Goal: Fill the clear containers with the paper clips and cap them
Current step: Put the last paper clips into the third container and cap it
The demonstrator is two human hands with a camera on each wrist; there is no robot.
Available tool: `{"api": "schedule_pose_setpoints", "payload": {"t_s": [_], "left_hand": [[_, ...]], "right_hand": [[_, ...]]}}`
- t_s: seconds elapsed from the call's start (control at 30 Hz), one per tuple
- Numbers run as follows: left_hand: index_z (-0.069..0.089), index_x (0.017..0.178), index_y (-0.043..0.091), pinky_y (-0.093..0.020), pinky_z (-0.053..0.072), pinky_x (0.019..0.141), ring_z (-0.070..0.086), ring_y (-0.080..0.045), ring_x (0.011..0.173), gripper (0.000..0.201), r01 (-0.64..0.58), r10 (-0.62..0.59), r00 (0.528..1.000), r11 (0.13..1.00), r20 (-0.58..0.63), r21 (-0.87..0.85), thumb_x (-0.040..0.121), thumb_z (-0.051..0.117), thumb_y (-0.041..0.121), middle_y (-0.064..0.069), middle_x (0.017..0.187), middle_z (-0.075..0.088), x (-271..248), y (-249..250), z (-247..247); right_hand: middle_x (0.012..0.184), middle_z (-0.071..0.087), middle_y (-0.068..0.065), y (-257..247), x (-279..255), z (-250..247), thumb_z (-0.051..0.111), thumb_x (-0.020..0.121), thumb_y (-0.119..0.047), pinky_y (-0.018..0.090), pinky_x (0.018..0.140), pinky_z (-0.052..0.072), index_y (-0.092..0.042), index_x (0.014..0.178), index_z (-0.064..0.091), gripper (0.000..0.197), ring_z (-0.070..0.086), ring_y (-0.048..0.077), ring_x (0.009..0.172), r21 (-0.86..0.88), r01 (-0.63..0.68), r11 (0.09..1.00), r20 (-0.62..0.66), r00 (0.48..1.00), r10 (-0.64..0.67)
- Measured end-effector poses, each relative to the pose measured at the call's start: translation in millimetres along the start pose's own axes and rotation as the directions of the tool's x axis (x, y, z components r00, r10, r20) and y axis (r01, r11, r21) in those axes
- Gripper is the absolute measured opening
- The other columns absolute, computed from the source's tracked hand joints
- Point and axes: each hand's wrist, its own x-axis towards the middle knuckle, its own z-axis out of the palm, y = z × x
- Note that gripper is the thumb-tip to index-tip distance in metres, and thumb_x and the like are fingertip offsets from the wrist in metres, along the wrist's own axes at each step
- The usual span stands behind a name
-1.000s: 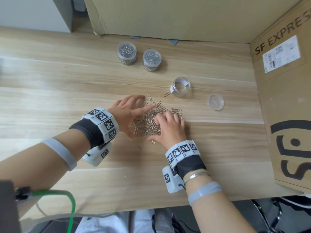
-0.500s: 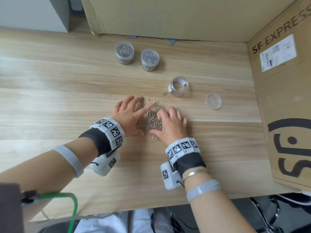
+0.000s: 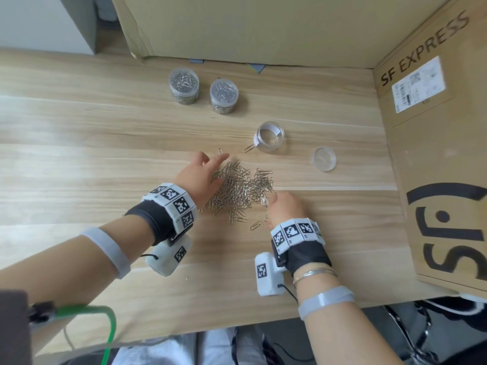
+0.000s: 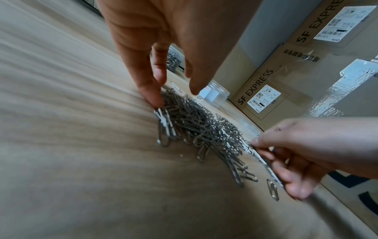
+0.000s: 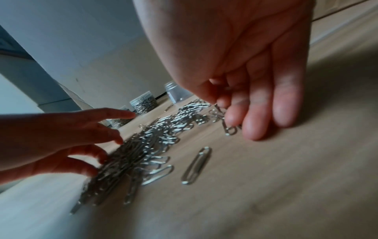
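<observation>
Three clear containers stand on the wooden table (image 3: 79,159): two filled containers (image 3: 183,85) (image 3: 224,96), capped and side by side at 12 o'clock from the heap, and one open container (image 3: 269,137) with a white label, at 1 o'clock. One loose lid (image 3: 324,158) lies at 2 o'clock. The pile of paper clips (image 3: 238,189) sits mid-table between both hands, with three or so strays around it, one touching the open container. The left hand (image 3: 200,177) has its fingers spread and nearly straight, the tips resting on the heap's 9 o'clock edge. The right hand (image 3: 286,208), at 4 o'clock, pinches a few clips between thumb and forefinger, the other fingers loosely extended. The cardboard box (image 3: 434,154) at 3 o'clock reads "SF EXPRESS" and bears a white shipping label too small to read.
</observation>
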Motion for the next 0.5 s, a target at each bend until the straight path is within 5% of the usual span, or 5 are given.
{"api": "schedule_pose_setpoints", "payload": {"t_s": [0.13, 0.27, 0.4, 0.5], "left_hand": [[0.036, 0.135, 0.025, -0.036, 0.049, 0.086, 0.050, -0.017, 0.078, 0.050, -0.042, 0.044, 0.999, 0.995, 0.017, -0.087, 0.088, 0.053, 0.021, -0.011, 0.124, 0.042, 4, 2, 6], [0.042, 0.129, 0.023, -0.033, 0.045, 0.081, 0.053, -0.022, 0.083, 0.048, -0.012, 0.011, 1.000, 0.998, -0.024, -0.058, 0.084, 0.058, 0.018, -0.009, 0.127, 0.038, 9, -1, 1], [0.033, 0.136, 0.026, -0.033, 0.046, 0.086, 0.055, -0.029, 0.101, 0.057, 0.002, -0.002, 0.999, 1.000, -0.055, 0.000, 0.084, 0.051, 0.012, -0.005, 0.141, 0.027, 16, -2, -2], [0.025, 0.140, 0.025, -0.035, 0.044, 0.093, 0.049, -0.028, 0.114, 0.056, -0.056, 0.058, 0.997, 0.998, -0.041, 0.042, 0.088, 0.044, 0.013, -0.003, 0.145, 0.025, 28, 2, 0]], "right_hand": [[0.076, 0.069, 0.013, -18, 0, -2, 0.030, 0.098, -0.027, 0.042, 0.066, 0.058, -0.005, 0.074, 0.056, 0.041, 0.068, 0.027, 0.067, 0.268, 0.100, 0.958, -0.007, 0.995, -0.102], [0.088, 0.067, 0.011, -14, 9, -21, 0.034, 0.095, -0.017, 0.034, 0.066, 0.050, -0.010, 0.089, 0.056, 0.024, 0.063, 0.028, 0.078, 0.216, 0.145, 0.966, -0.176, 0.978, -0.108], [0.115, 0.057, 0.009, -15, 16, -23, 0.040, 0.091, -0.007, 0.025, 0.072, 0.035, -0.010, 0.111, 0.052, 0.023, 0.055, 0.026, 0.101, 0.082, 0.180, 0.980, -0.171, 0.972, -0.164], [0.110, 0.062, 0.004, -26, 16, -18, 0.038, 0.091, -0.005, 0.023, 0.071, 0.039, -0.013, 0.107, 0.059, 0.027, 0.058, 0.019, 0.094, 0.114, 0.289, 0.950, -0.128, 0.953, -0.275]]}}
